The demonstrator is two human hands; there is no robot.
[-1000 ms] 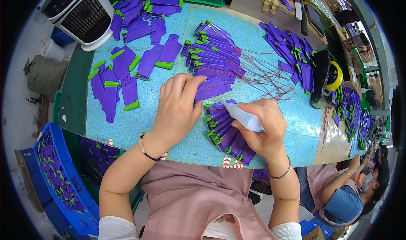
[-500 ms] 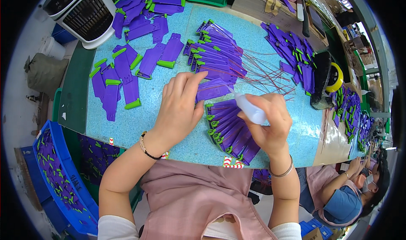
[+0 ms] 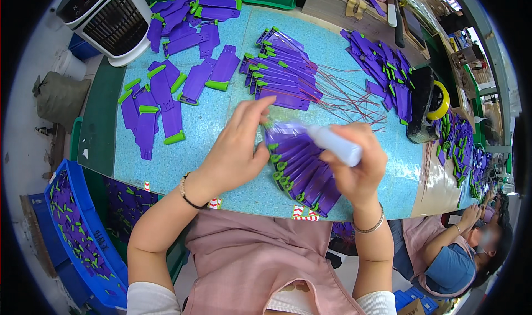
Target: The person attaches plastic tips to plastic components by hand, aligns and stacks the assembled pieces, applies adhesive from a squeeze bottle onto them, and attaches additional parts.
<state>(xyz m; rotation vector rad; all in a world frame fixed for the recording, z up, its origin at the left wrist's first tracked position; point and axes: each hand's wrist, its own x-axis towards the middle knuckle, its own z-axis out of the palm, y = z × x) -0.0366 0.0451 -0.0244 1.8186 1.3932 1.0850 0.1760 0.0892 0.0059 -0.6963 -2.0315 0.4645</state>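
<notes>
My right hand (image 3: 360, 157) is wrapped round a white squeeze bottle (image 3: 339, 145), its nozzle toward the left. Near that nozzle is a flat purple plastic piece (image 3: 288, 127), blurred by motion. The fingertips of my left hand (image 3: 233, 143) are at its green end, index finger and thumb on either side. Just below, overlapping purple pieces with green ends (image 3: 302, 173) lie in a fan. Beyond my hands is a stack of similar pieces (image 3: 282, 71), from which thin red wires (image 3: 349, 96) trail to the right.
Loose purple pieces (image 3: 166, 93) lie at the left, more (image 3: 382, 65) at the far right. A white fan heater (image 3: 111, 24) stands at the far left. Beside a black holder is a yellow tape roll (image 3: 439, 100). A blue bin (image 3: 83, 232) sits lower left; a co-worker (image 3: 449, 259) is at right.
The purple piece has moved down toward the near fan, with my left fingertips following it. The bottle has shifted slightly right and tilted flatter in my right hand.
</notes>
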